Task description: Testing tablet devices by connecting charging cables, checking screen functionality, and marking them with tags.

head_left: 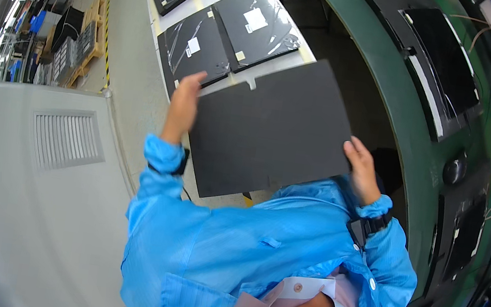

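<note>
A large flat black panel [271,129] is held tilted in front of my body, with a small pale tab on its far edge. My left hand [183,107] grips its left edge, the fingertips showing above the far left corner. At the opposite edge, my right hand [364,169] is closed on the panel near its lower right corner. Beyond it, plastic-wrapped black slabs with white labels lie on a white table; the closest are the left slab [195,52] and the right slab [268,37]. The panel overlaps the table's near end in view.
To the right curves a green workbench [387,85] with dark monitors [443,62] and a black mouse [455,168]. A grey vented cabinet [32,199] stands on the left. Farther back are wooden pallets [92,38] and a yellow-black floor stripe [107,46].
</note>
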Tool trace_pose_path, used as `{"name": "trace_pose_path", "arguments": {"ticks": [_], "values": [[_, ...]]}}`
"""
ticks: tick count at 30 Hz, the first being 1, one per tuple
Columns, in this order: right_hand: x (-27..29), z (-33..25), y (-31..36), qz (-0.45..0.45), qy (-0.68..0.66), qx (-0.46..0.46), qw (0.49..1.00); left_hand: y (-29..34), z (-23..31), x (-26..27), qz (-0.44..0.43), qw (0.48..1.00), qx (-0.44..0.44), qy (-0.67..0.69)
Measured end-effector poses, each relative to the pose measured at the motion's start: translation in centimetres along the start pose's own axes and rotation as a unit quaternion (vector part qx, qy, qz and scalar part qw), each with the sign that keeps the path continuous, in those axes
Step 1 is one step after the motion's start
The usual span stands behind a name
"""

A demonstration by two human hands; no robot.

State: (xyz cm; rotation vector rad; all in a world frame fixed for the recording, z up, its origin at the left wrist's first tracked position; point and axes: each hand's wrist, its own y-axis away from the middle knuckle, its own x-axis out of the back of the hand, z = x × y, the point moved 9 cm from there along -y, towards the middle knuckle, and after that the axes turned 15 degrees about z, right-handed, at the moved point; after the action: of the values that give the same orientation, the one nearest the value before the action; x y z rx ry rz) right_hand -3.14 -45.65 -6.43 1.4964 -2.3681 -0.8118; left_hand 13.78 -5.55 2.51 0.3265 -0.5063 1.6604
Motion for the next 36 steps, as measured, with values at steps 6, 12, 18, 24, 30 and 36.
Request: {"name": "trace_pose_path", "arguments": {"ticks": [6, 12, 18, 24, 30, 36], "values": [[-4.0, 3.3, -2.5, -0.072, 0.003, -0.006, 0.997, 15.4, 6.7, -8.9, -0.18, 0.921, -0.233, -0.254], [-4.8, 2.4, -5.6, -0.06, 0.016, -0.008, 0.998, 14.5, 4.9, -11.0, -0.159, 0.927, -0.22, -0.26], [-3.4, 2.2, -5.8, -0.022, 0.018, -0.016, 0.999, 12.5, 4.8, -11.9, -0.16, 0.906, -0.257, -0.296], [3.0, -3.5, 2.5, -0.084, 0.255, 0.177, 0.947, 8.6, 4.1, -11.9, -0.153, 0.907, -0.246, -0.307], [11.0, -14.1, 15.5, 0.08, 0.338, 0.411, 0.843, 7.8, 13.1, -14.6, -0.151, 0.869, -0.303, -0.361], [18.8, -21.4, 16.9, 0.321, 0.272, 0.513, 0.748, 10.8, 30.5, -24.9, -0.198, 0.835, -0.505, 0.093]]}}
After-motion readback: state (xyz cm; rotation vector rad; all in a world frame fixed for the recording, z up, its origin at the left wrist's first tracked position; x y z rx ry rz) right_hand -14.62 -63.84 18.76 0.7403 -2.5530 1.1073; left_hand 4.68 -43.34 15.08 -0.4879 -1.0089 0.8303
